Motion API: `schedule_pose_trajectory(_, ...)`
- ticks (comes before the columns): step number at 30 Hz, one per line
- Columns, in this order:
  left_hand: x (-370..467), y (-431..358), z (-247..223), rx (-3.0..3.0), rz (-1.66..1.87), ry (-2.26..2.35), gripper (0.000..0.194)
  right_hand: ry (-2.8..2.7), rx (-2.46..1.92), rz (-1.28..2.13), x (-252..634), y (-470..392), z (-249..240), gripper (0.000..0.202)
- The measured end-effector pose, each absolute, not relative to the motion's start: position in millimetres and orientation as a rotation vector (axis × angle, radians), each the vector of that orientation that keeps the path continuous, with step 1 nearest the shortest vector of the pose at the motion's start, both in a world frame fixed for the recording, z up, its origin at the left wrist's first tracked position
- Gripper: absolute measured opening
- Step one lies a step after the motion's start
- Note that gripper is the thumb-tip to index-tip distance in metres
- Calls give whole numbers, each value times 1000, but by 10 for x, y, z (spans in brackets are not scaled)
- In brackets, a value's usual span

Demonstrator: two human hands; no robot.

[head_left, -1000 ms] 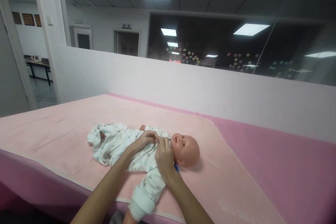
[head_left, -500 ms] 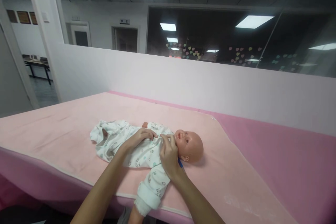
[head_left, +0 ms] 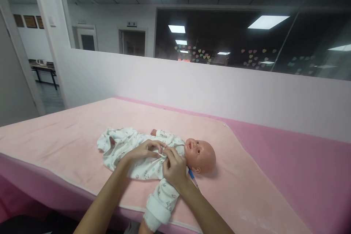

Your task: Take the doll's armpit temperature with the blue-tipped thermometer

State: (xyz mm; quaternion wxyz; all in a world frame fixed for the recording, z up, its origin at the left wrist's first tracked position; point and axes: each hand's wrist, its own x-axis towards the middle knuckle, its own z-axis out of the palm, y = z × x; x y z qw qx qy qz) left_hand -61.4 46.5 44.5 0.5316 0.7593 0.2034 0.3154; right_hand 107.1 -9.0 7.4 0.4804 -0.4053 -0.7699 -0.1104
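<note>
A baby doll [head_left: 201,156] lies on its back, head to the right, dressed in a white printed baby romper [head_left: 149,170]. My left hand [head_left: 148,150] rests on the doll's chest, its fingers pinching the front edge of the romper. Close beside it, my right hand [head_left: 174,164] has its fingertips closed on the same front edge, just below the neck. The fingertips nearly meet, and the fastening between them is too small to make out. The doll's near sleeve [head_left: 160,203] reaches toward me over the table edge. A thin blue and white stick [head_left: 192,177] lies partly hidden behind my right wrist.
A peach pad [head_left: 82,117] covers most of the pink-covered table [head_left: 274,146]. Behind it runs a low white wall [head_left: 192,80] with a dark window [head_left: 227,33] above. A doorway at the left shows a far desk [head_left: 45,68].
Both hands have drawn together on the romper's front. My right hand has slid from the collar slightly down the chest. The view has shifted a little.
</note>
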Motion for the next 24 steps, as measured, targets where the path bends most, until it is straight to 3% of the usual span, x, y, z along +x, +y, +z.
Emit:
schedule_pose_trajectory(6,-607,441,433,1693,794,527,12,-1873,-1058,-359,1034,-96,74,18)
schedule_pose_trajectory(24,-581,453,361,1824,858,695,23,-1774,-1078,-342,1027,-25,-26,19)
